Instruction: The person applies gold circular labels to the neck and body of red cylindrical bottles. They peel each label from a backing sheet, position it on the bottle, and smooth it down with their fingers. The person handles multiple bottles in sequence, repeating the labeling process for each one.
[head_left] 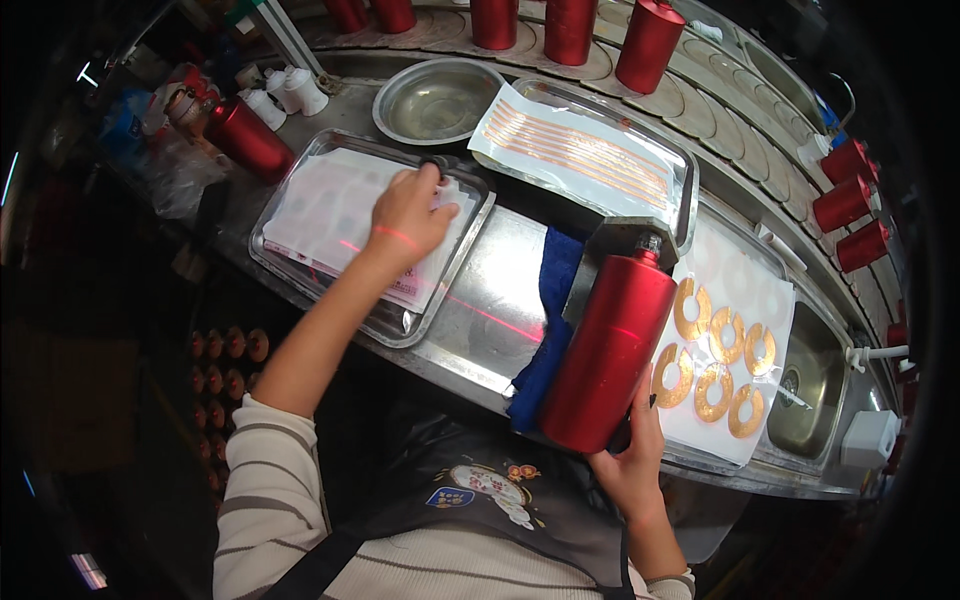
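A red metal bottle [612,345] with a narrow threaded neck leans at a slant against a metal stand [632,235]. My right hand [632,465] grips its lower end, the thumb along its side and the other fingers mostly hidden by the bottle. My left hand [410,215] is over a metal tray [400,335] holding a stack of white sheets [330,200] with pink print. Its fingers are bent together near the stack's far right corner. What they pinch, if anything, I cannot make out. A blue cloth [555,290] lies beside the bottle.
Behind are a metal basin [440,100] of liquid and a tray with a copper-striped sheet [575,145]. On the right, a sheet of gold ring-shaped decals [713,390] lies near a sink [815,385]. More red bottles [650,45] stand on a curved conveyor; another red bottle [248,138] is at left.
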